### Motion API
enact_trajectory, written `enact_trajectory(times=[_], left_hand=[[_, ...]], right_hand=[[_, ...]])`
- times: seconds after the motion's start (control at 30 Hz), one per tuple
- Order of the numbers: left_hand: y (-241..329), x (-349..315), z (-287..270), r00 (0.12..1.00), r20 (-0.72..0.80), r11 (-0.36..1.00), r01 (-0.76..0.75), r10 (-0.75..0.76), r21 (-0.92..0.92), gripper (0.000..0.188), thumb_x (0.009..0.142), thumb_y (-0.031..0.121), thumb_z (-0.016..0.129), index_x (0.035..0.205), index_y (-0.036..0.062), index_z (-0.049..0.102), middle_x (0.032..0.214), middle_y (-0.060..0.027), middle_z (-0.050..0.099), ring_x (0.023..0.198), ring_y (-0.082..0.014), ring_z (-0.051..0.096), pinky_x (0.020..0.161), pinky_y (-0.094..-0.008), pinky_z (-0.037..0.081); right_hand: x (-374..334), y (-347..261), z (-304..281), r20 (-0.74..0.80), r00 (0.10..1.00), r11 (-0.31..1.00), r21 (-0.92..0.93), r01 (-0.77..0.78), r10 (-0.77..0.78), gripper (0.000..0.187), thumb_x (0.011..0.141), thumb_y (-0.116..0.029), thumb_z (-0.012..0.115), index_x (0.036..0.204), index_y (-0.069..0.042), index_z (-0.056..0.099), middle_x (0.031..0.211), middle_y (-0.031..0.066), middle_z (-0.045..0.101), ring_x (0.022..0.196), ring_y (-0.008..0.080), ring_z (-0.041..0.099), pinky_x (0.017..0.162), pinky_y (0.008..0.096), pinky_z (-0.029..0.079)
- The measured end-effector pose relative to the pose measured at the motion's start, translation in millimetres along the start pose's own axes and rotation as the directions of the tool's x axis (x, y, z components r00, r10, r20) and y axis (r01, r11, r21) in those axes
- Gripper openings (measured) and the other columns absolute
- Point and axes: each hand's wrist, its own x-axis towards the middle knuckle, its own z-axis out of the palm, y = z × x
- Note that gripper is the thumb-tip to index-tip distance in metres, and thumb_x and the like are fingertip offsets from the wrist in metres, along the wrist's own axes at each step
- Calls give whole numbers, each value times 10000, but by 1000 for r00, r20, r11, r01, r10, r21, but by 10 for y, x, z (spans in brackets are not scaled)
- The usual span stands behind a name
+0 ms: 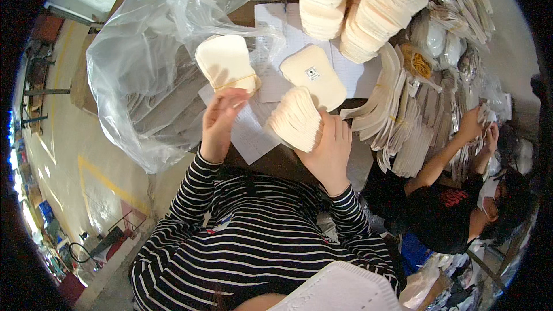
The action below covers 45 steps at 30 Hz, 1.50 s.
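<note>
My left hand [220,120] reaches up to a banded bundle of cream insole-shaped pieces [226,63]; its fingertips touch the bundle's lower edge at the rubber band. My right hand [329,148] grips a fanned stack of the same cream pieces [295,118] from below. Just beyond that stack another bundle [314,75] with a small label lies flat on white paper sheets [291,40]. Both forearms wear black-and-white striped sleeves.
A large clear plastic bag [141,66] stands open at the left. Tall piles of cream pieces [368,6] fill the back of the table, with grey cardboard stacks [415,138] to the right. Another person in black [455,196] handles items at the right.
</note>
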Motion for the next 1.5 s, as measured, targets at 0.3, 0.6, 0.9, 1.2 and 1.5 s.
enact_trajectory(times=[0.3,0.6,0.9,1.2,1.5], left_hand=[[-451,-60,356,986,166,994,-13,31,-110,983,797,492,750,1531,54,265,1499,-100,426,1385,-268,412,1157,-440,317],[-191,858,561,949,264,853,278,-172,-442,946,877,730,498,1541,94,274,1530,-122,405,1393,-274,417,1148,-486,356],[-582,1162,507,911,413,549,356,-22,-756,725,986,572,442,1521,96,331,1501,-144,440,1341,-309,475,1104,-498,421],[-524,1256,519,927,375,526,315,8,-790,716,988,562,444,1516,91,338,1492,-148,447,1331,-309,484,1099,-497,426],[-568,1188,498,915,402,511,360,-30,-781,706,989,552,447,1510,86,345,1483,-152,454,1321,-310,492,1094,-497,432]], right_hand=[[473,-356,-143,-181,983,854,517,58,43,882,628,-116,896,1330,52,389,1171,195,522,1084,348,561,955,430,458],[917,-471,-270,-144,963,826,494,270,-229,948,709,-174,869,1440,69,316,1369,224,442,1200,339,507,1025,442,407],[977,-160,-57,-10,1000,478,878,-3,24,278,965,-48,612,1233,22,588,1127,42,619,925,93,548,832,245,456],[1025,-152,29,-56,997,427,904,28,55,292,874,25,699,1151,14,609,998,33,623,832,84,576,763,226,489],[1013,-138,12,47,996,403,912,-73,74,265,884,29,687,1136,-4,610,909,11,587,796,74,556,718,212,464]])
